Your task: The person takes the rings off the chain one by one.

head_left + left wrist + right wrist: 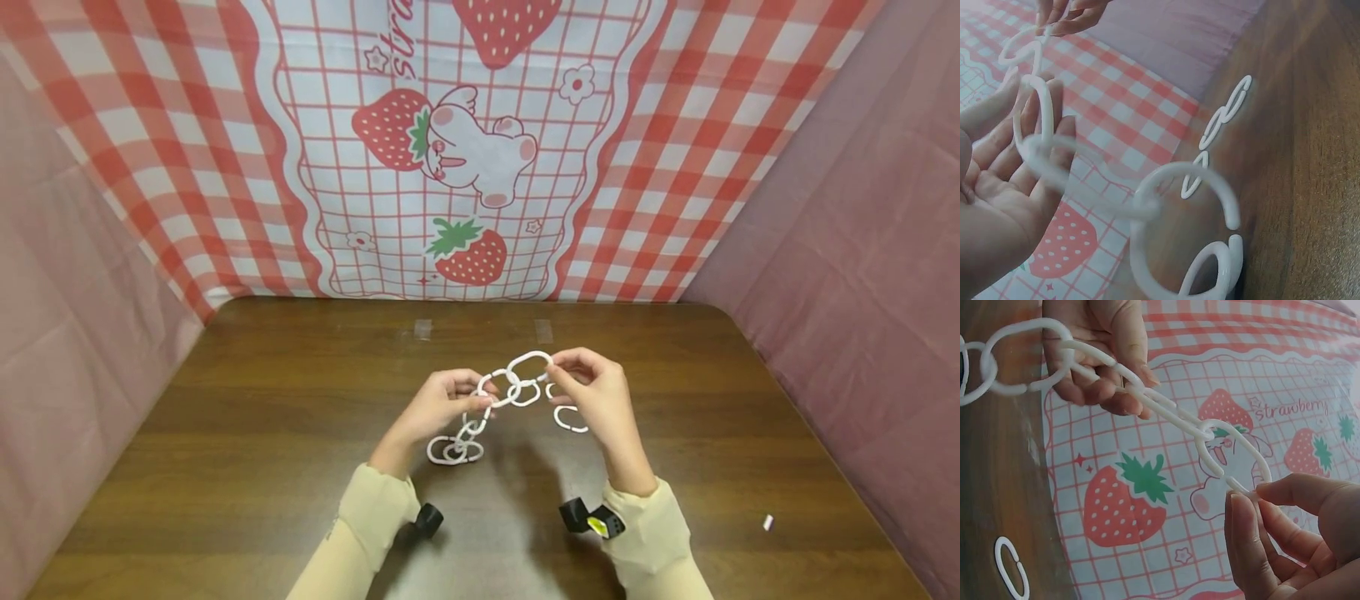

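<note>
A chain of white plastic links stretches between both hands above the wooden table. My right hand pinches the end link between thumb and fingertips, close to a narrow gap in its ring. My left hand holds a link farther along, its thumb on one side and its fingers behind. From the left hand the rest of the chain hangs toward the table, its lower links bunched together near the left wrist. In the left wrist view, one hanging link shows a gap in its side.
Several loose white links lie on the table, one an open-gapped link below the right hand. A small white piece sits at the right. Behind the table hangs a strawberry-print cloth, with pink cloth along the sides.
</note>
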`<state>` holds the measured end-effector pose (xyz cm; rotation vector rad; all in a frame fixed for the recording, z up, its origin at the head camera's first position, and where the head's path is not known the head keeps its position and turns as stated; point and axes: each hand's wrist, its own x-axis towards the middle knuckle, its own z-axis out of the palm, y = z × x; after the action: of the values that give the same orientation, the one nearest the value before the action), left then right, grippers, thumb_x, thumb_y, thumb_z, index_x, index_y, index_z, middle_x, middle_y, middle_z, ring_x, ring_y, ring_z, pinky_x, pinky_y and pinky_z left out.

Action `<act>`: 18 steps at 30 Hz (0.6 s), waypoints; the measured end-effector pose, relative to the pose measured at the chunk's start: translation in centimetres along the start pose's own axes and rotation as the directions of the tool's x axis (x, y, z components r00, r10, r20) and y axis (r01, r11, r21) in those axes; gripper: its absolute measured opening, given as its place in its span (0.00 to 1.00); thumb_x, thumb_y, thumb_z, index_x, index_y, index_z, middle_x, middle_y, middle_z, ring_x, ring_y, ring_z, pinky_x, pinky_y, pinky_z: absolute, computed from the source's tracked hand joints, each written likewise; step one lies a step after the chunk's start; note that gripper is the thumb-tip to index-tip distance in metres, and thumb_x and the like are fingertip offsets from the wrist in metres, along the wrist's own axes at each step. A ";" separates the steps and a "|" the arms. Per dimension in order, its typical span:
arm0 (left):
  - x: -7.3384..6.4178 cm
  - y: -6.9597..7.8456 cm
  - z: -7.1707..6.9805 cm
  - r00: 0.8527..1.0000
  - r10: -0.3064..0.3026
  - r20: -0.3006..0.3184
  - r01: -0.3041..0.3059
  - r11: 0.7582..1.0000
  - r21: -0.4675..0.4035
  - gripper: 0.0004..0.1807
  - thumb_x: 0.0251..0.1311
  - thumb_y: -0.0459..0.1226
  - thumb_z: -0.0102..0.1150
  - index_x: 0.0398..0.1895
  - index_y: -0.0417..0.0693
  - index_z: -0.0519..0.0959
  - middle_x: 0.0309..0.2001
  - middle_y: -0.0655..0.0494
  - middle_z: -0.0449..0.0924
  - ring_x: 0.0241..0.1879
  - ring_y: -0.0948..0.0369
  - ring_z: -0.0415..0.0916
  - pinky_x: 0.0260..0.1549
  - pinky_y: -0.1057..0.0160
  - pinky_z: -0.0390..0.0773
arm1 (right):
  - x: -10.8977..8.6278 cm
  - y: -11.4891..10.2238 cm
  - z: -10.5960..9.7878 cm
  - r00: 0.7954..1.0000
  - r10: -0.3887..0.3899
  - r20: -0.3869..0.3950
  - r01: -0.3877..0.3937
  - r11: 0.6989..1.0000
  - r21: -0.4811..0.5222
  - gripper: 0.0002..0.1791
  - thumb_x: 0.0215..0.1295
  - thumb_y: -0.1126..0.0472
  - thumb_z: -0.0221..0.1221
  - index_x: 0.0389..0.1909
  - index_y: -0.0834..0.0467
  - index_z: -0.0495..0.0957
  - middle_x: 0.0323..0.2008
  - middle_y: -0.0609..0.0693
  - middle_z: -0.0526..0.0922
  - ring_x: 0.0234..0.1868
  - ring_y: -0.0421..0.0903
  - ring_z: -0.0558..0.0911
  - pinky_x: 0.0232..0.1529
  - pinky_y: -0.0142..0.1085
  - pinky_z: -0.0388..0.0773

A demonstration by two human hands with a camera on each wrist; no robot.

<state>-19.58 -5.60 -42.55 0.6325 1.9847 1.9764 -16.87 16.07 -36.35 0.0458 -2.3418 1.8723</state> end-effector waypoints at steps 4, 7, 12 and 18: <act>0.2 -0.2 -0.1 0.996 0.002 -0.084 -0.006 0.998 -0.057 0.12 0.62 0.23 0.54 0.44 0.18 0.73 0.33 0.45 0.85 0.27 0.70 0.79 0.33 0.65 0.84 | 0.1 0.2 -0.1 1.000 0.013 0.002 -0.013 1.000 0.007 0.11 0.61 0.72 0.61 0.41 0.76 0.76 0.26 0.45 0.82 0.28 0.33 0.83 0.27 0.33 0.85; 0.4 -0.3 -0.1 0.992 -0.005 -0.125 -0.009 0.994 -0.106 0.12 0.62 0.22 0.53 0.44 0.16 0.72 0.29 0.59 0.83 0.25 0.70 0.78 0.31 0.69 0.82 | 0.2 0.3 -0.2 1.000 0.021 0.006 -0.021 1.000 0.007 0.11 0.61 0.72 0.61 0.41 0.76 0.76 0.25 0.43 0.81 0.28 0.33 0.83 0.28 0.34 0.85; 0.4 -0.3 -0.1 0.986 -0.016 -0.167 -0.011 0.987 -0.163 0.14 0.61 0.22 0.53 0.46 0.15 0.70 0.27 0.64 0.81 0.23 0.70 0.78 0.29 0.70 0.81 | 0.3 0.5 -0.2 1.000 0.028 0.009 -0.028 1.000 0.006 0.11 0.61 0.73 0.61 0.41 0.76 0.76 0.25 0.42 0.81 0.29 0.35 0.84 0.29 0.36 0.86; 0.3 0.0 0.0 0.977 -0.041 -0.207 0.002 0.983 -0.184 0.16 0.61 0.22 0.54 0.47 0.13 0.68 0.26 0.63 0.81 0.22 0.70 0.77 0.28 0.70 0.81 | 0.4 0.6 -0.2 0.999 0.033 0.014 -0.033 0.999 0.003 0.10 0.60 0.73 0.61 0.41 0.76 0.76 0.25 0.44 0.82 0.29 0.34 0.84 0.29 0.35 0.86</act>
<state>-19.89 -5.47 -42.51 0.3695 1.8808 2.2611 -17.31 16.47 -36.83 0.0206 -2.3629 1.8974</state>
